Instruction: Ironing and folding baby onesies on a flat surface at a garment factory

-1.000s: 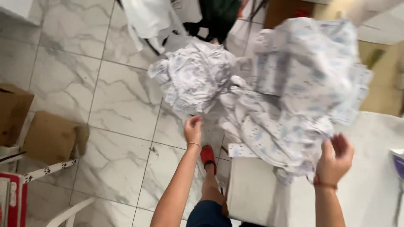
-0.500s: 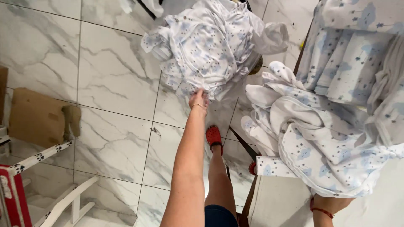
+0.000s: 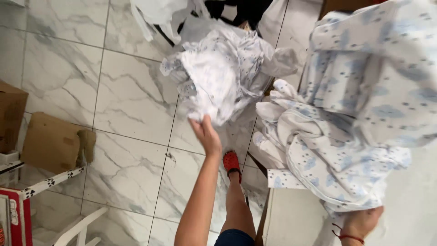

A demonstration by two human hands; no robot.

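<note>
We hold our left hand [image 3: 205,132] out over the white marble-veined floor tiles [image 3: 132,95], its fingers pinched on the lower edge of a bunched white cloth with small blue print [image 3: 218,79], which rises from the grip toward twelve o'clock. Our right hand [image 3: 359,223], at five o'clock in the view, sits under a larger white fabric with blue cloud shapes [image 3: 346,118]; the cloth covers its fingers, so we cannot tell whether they close on it. That fabric runs off the frame at three o'clock. A red shoe [image 3: 231,161] shows below the left wrist, and brown cardboard [image 3: 50,143] lies at nine o'clock.
</note>
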